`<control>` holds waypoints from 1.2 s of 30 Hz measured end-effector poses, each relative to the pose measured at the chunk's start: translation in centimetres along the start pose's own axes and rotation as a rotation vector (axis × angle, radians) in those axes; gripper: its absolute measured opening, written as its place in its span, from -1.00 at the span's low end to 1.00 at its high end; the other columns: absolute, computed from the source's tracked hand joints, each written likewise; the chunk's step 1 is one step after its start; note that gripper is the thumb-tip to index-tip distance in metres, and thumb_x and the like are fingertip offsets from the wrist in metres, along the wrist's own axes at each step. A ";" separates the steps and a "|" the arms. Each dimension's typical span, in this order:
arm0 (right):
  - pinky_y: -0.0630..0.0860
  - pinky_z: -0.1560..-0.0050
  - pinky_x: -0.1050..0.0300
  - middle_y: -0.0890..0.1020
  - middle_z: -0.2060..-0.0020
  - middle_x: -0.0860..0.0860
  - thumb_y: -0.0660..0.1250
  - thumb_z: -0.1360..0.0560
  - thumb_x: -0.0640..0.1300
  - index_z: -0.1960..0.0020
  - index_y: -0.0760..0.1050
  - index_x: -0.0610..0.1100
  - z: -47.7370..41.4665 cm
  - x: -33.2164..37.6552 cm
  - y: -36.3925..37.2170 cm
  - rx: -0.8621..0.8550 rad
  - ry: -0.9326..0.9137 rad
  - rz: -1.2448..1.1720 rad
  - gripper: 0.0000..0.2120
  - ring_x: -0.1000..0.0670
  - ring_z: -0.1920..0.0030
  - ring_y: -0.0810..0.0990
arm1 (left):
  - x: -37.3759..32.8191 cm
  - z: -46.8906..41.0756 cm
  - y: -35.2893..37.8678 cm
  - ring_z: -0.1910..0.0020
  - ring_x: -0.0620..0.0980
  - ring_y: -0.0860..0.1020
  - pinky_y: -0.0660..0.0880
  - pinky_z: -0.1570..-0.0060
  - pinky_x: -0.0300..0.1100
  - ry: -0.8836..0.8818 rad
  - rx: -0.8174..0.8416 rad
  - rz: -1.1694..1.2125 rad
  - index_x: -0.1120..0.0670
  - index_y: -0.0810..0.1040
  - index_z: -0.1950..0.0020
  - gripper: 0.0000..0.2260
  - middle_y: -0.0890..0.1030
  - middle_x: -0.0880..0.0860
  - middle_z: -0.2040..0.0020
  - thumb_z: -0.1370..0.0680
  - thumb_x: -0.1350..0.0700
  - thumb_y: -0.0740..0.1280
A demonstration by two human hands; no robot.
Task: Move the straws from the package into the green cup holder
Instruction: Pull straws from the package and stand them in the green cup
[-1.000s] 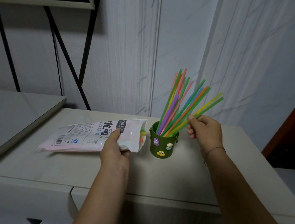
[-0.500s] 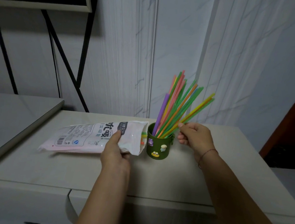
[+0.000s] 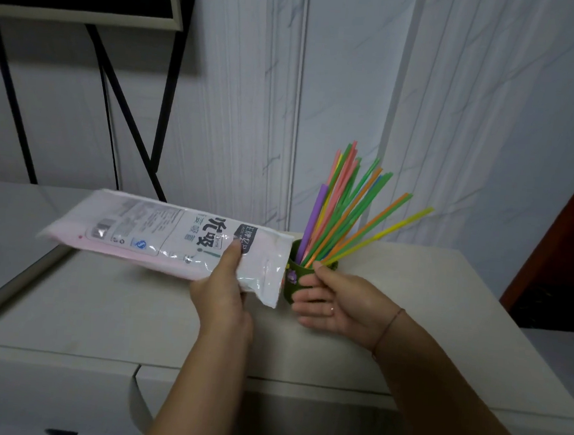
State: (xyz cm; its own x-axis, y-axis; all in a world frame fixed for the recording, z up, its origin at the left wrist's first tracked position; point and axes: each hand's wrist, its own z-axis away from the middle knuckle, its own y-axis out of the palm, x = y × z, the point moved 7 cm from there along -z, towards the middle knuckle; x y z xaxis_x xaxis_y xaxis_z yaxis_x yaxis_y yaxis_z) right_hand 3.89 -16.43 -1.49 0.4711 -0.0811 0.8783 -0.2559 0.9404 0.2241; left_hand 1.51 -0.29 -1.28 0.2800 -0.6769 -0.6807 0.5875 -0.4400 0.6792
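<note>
Where your left hand (image 3: 219, 291) closes on the package (image 3: 147, 233), the thumb lies on the printed top face and the fingers curl out of sight underneath. You grip it near its right end and hold it above the worktop (image 3: 99, 312). Its long axis runs left to right across the view and tilts slightly down to the right. The clear end points right at the green cup holder (image 3: 292, 279) and covers the holder's left side from view. Your right hand (image 3: 333, 303) is just beside the left, palm turned up and inward. Its fingers (image 3: 308, 281) wrap the front of the holder and the thumb sits at the rim, so the holder stands on the worktop between your hands. A thin cord (image 3: 388, 328) circles that wrist. The straws (image 3: 342, 218) rise from the holder just beyond your right thumb, with their lower ends inside it. They fan up and to the right: the purple one is nearly upright and the yellow one leans lowest to the right. Behind them stands the pale marbled wall (image 3: 459, 110); at far left, black frame legs (image 3: 125, 112) cross in front of it
</note>
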 end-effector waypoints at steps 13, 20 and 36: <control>0.52 0.09 0.00 0.64 0.28 -0.14 0.08 -0.62 -0.08 -0.19 0.43 -0.25 -0.8 0.5 3.3 0.088 -0.085 -0.604 -0.70 -0.04 0.35 0.64 | -1.7 1.6 1.6 0.02 -0.15 0.66 0.57 -0.12 -0.12 0.221 0.141 -0.126 -0.06 0.55 0.01 -0.71 0.67 -0.08 -0.03 -0.43 0.31 0.46; 0.52 -0.01 -0.06 0.57 -0.08 -0.20 0.15 -0.60 -0.12 -0.29 0.40 -0.25 -0.9 1.0 2.5 0.003 -0.185 -0.404 -0.67 -0.12 0.04 0.58 | -0.1 0.3 0.4 -0.06 0.03 0.64 0.54 -0.17 0.01 0.016 0.047 -0.001 0.08 0.57 -0.13 -0.69 0.66 0.09 -0.13 -0.43 0.31 0.44; 0.42 0.51 0.38 0.62 0.45 0.01 0.37 -0.45 -0.28 0.19 0.59 -0.18 1.3 4.9 -1.2 -0.214 -0.527 0.155 -0.94 0.16 0.49 0.52 | 1.2 -1.6 -0.1 -0.03 0.03 0.65 0.54 -0.14 0.13 -0.244 0.078 0.144 0.11 0.53 -0.19 -0.73 0.71 0.05 0.05 -0.50 0.26 0.36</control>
State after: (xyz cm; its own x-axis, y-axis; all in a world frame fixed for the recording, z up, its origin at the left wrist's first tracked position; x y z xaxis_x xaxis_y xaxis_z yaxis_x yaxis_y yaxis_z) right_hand 5.39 -18.41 3.09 -0.0551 -0.0394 0.9977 -0.0863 0.9957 0.0346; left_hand 2.98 -0.11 -2.56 0.1599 -0.8533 -0.4962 0.4920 -0.3669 0.7895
